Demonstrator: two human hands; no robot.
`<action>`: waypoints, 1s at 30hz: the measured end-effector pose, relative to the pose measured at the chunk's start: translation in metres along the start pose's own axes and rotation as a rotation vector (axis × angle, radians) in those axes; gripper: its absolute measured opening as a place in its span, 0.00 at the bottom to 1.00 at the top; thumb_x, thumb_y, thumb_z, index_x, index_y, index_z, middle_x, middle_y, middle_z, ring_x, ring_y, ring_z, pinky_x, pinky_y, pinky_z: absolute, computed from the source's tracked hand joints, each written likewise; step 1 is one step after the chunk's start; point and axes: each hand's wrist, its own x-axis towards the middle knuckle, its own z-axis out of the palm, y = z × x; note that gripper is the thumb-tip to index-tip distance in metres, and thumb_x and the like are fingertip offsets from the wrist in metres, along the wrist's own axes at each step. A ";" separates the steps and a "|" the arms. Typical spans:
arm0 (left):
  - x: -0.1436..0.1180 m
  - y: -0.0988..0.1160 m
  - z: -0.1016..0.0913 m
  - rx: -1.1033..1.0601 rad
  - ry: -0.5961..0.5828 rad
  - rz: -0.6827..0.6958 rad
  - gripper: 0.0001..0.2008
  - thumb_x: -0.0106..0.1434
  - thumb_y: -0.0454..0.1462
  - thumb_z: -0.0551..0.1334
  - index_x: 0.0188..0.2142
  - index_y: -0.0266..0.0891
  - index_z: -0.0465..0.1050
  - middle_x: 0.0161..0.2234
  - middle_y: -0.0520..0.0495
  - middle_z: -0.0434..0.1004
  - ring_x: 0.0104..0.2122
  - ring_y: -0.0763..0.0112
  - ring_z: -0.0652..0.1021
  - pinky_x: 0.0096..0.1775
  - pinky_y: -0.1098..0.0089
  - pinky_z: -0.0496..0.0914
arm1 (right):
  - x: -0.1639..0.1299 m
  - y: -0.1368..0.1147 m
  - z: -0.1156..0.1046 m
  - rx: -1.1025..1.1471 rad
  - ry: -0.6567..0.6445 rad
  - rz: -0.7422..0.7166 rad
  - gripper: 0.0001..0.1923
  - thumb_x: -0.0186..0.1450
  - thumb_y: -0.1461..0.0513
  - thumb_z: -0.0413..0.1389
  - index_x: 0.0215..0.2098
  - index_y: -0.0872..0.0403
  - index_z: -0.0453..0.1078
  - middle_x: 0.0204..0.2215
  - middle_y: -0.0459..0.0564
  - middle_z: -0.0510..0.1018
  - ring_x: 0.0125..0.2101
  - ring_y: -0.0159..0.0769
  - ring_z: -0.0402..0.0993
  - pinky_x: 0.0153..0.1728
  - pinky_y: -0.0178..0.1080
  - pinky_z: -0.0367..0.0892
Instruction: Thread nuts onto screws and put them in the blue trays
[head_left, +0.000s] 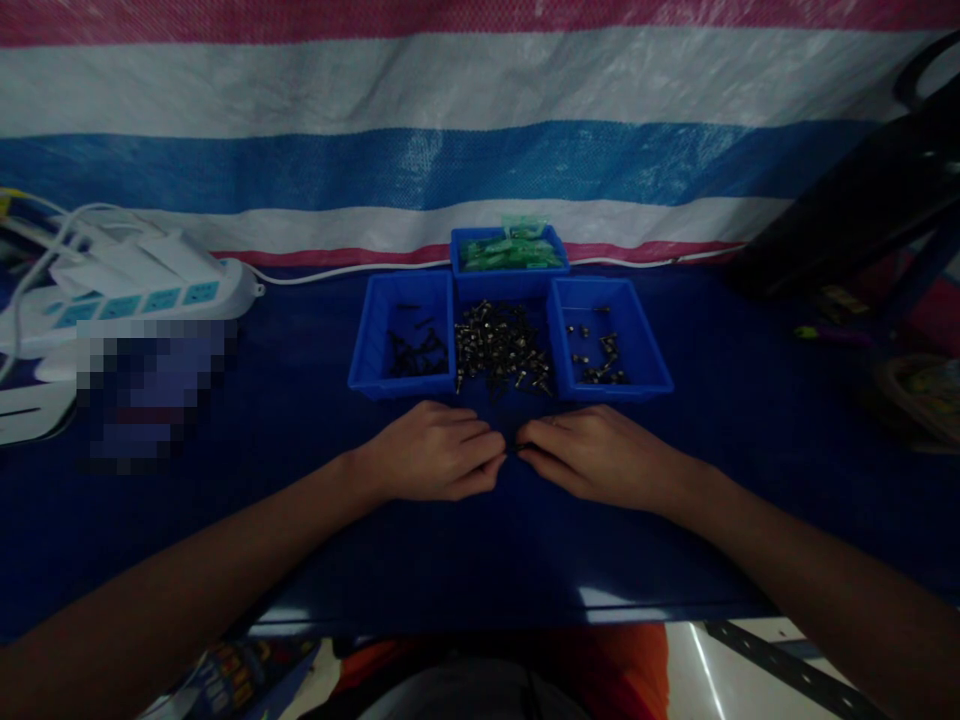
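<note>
My left hand (pixel 444 452) is closed over the blue tabletop, thumb and fingers pinched together; whatever lies in them is hidden. Close beside it, my right hand (pixel 589 450) pinches a small dark piece (pixel 520 447), too small to name. Just beyond both hands lies a heap of small dark metal screws or similar parts (pixel 501 345). A blue bin (pixel 363 350) on the left has thin dark pieces in it. The blue bin (pixel 651 350) on the right holds several shiny metal fittings.
Behind the heap, a blue bin (pixel 510 272) carries green plastic packets (pixel 514 250). A white power strip (pixel 238 290) with plugs and cables stands at the left, near a blurred-out object (pixel 161 390). A dark bulky object (pixel 832 190) is at the right. The table's front edge (pixel 495 622) runs near my body.
</note>
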 end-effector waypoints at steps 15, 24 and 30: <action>0.000 -0.001 0.003 0.009 0.023 -0.059 0.10 0.63 0.37 0.51 0.27 0.38 0.66 0.20 0.54 0.65 0.21 0.75 0.67 0.23 0.72 0.59 | 0.001 0.001 0.000 -0.007 0.020 0.013 0.10 0.66 0.60 0.44 0.37 0.55 0.64 0.28 0.47 0.75 0.30 0.31 0.71 0.31 0.34 0.60; 0.000 -0.002 0.002 -0.017 -0.018 -0.133 0.12 0.65 0.38 0.48 0.30 0.37 0.66 0.22 0.52 0.67 0.23 0.75 0.69 0.25 0.74 0.62 | 0.001 0.001 -0.001 -0.002 0.026 0.026 0.11 0.66 0.60 0.43 0.37 0.55 0.66 0.28 0.48 0.75 0.29 0.32 0.71 0.31 0.34 0.60; 0.000 -0.002 0.001 -0.030 -0.021 -0.138 0.14 0.65 0.38 0.47 0.28 0.36 0.66 0.21 0.52 0.66 0.23 0.76 0.69 0.25 0.74 0.62 | 0.001 0.001 -0.001 -0.036 0.039 0.006 0.11 0.67 0.60 0.43 0.37 0.56 0.65 0.28 0.48 0.74 0.29 0.32 0.71 0.30 0.34 0.60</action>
